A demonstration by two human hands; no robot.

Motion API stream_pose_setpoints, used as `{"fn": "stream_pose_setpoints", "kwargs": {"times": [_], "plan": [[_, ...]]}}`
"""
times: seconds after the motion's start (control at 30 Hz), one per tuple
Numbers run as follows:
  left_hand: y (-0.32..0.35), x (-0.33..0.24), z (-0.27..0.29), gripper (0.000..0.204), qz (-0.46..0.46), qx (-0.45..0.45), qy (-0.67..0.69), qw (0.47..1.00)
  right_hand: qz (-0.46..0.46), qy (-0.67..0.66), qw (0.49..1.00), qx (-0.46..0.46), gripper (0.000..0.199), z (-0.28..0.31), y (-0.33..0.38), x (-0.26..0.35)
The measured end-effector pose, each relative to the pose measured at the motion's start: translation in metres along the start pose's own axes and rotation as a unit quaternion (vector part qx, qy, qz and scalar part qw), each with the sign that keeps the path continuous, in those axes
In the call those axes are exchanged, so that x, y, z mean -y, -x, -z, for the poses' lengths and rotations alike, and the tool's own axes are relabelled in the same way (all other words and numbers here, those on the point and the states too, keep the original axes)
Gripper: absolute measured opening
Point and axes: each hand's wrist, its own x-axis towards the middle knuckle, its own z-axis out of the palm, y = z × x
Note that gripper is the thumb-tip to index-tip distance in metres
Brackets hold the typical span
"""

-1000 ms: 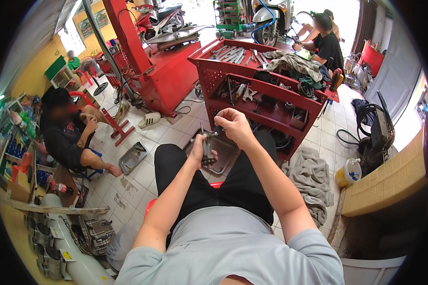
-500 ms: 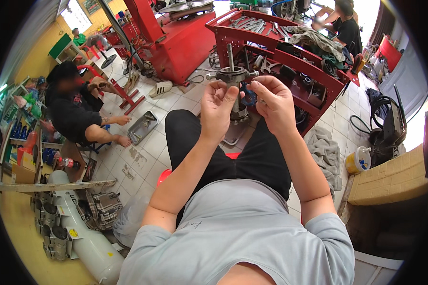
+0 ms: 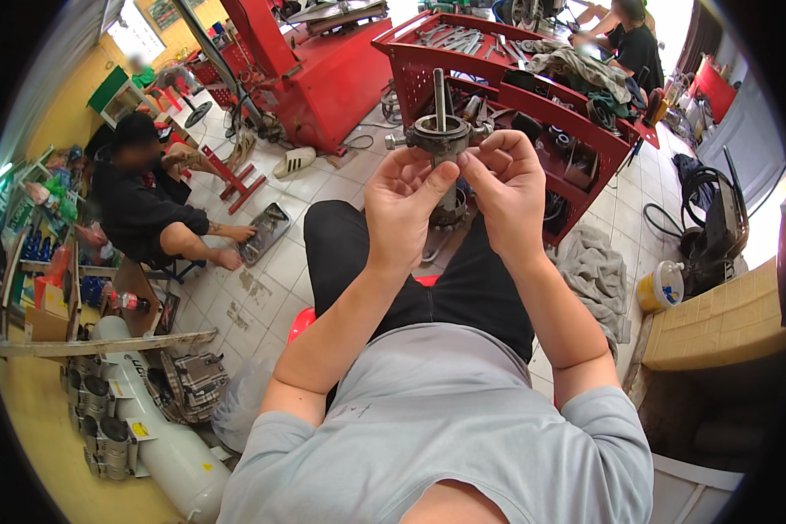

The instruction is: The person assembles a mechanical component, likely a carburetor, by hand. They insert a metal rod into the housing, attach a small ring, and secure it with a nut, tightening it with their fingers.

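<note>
Between my knees stands a greasy metal assembly [image 3: 445, 140], with a ring-shaped collar, bolts jutting from its sides and a rod rising upright through it. My left hand [image 3: 410, 196] is closed close to the near side of the collar, its thumb pointing at my right hand. My right hand [image 3: 502, 188] is closed in a pinch beside it, and the two thumb tips nearly meet in front of the assembly. Whatever the fingers pinch is too small or hidden to make out. The assembly's lower part shows between my wrists.
Ahead is a red tool cart [image 3: 506, 74] holding wrenches, rags and loose parts. A red machine [image 3: 323, 96] stands at far left. At left a seated person [image 3: 144, 196] reaches to a grey tray [image 3: 266, 234]. A grey cloth [image 3: 594, 284] and yellow-white bucket [image 3: 661, 288] lie right.
My hands have come closer together, and the right has moved left toward the collar. The person at left has reached a hand down into the tray. The view has shifted slightly.
</note>
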Motion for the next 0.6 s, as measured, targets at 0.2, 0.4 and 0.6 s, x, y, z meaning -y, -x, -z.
{"fn": "stream_pose_setpoints", "kwargs": {"times": [0.2, 0.4, 0.6], "plan": [[-0.001, 0.001, 0.004, 0.027, -0.001, 0.006, -0.025, 1.000, -0.013, 0.001, 1.000, 0.006, 0.022, 0.000, 0.002, 0.001], [0.000, 0.000, 0.006, 0.026, -0.020, 0.016, -0.034, 0.999, -0.038, -0.005, 0.999, 0.015, 0.023, -0.002, 0.005, 0.005], [-0.002, 0.001, 0.011, 0.025, 0.007, -0.008, -0.013, 1.000, -0.052, 0.028, 0.998, 0.028, 0.023, -0.005, 0.004, 0.005]]}}
